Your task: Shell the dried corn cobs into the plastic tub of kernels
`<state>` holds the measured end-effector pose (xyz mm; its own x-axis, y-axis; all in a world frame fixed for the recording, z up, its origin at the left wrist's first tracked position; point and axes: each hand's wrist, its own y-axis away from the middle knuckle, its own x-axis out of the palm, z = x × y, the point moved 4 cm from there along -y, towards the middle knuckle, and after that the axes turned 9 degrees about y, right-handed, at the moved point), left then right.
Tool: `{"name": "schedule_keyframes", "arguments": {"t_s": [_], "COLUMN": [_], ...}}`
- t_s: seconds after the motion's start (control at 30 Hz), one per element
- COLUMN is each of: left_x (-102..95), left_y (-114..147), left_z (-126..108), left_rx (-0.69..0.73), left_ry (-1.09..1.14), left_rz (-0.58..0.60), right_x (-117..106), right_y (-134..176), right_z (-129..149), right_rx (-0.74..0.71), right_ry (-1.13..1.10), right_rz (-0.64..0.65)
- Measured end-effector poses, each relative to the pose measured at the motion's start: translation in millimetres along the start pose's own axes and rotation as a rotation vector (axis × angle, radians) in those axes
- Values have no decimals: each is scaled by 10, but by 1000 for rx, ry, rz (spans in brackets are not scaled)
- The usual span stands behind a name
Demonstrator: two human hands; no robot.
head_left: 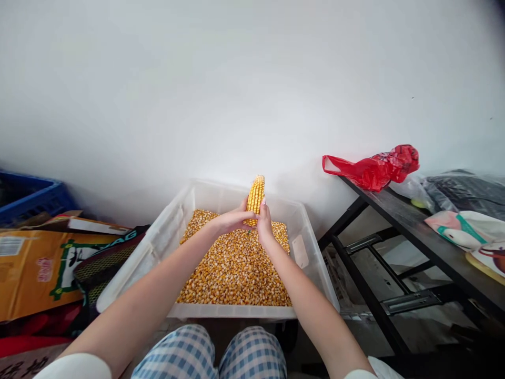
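An ear of corn point(256, 197), yellow with its kernels on, stands nearly upright between my two hands. My left hand point(237, 218) is wrapped round its lower left side, with the fingers partly hidden behind it. On the other side my right hand point(264, 221) presses against the cob, thumb pointing up. Both hands are above a translucent plastic bin point(315, 252). Loose corn kernels point(236, 268) cover the bin's floor in a thick layer. The cob's bottom end is partly covered by my fingers.
A black table point(414, 231) at the right carries a red plastic bag point(379, 167) and other bagged items. To the left lie an orange cardboard box point(27, 273), a dark mesh bag point(106, 263) and a blue crate point(35, 197). A white wall point(252, 89) rises behind the bin.
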<state>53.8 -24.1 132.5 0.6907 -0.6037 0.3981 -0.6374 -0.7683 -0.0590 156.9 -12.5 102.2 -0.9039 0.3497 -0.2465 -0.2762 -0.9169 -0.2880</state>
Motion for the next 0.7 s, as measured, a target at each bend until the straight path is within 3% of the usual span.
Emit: {"name": "schedule_keyframes", "arguments": {"t_s": [0.1, 0.13, 0.27, 0.4, 0.53, 0.63, 0.7], "left_x": [37, 34, 8, -15, -13, 9, 47], "left_y": [35, 29, -39, -103, -120, -95, -83], "left_z": [-33, -27, 66, 183, 322, 382, 422], "left_rx": [8, 14, 76, 255, 248, 230, 205], "left_ry": [-10, -37, -257, -570, -777, -908, -972], "left_rz": [20, 10, -13, -82, -181, -282, -289], "right_x": [-149, -177, -209, -228, -243, -289, -314], "right_y": [-61, -91, -199, -247, -237, -215, -191], "right_z": [72, 90, 61, -19, -77, -68, -51], "right_rx": [-16, -12, 154, 281, 391, 401, 407], "right_ry": [79, 50, -277, -508, -622, -638, -620], "right_rz": [-113, -99, 40, -23, -111, -164, -180]}}
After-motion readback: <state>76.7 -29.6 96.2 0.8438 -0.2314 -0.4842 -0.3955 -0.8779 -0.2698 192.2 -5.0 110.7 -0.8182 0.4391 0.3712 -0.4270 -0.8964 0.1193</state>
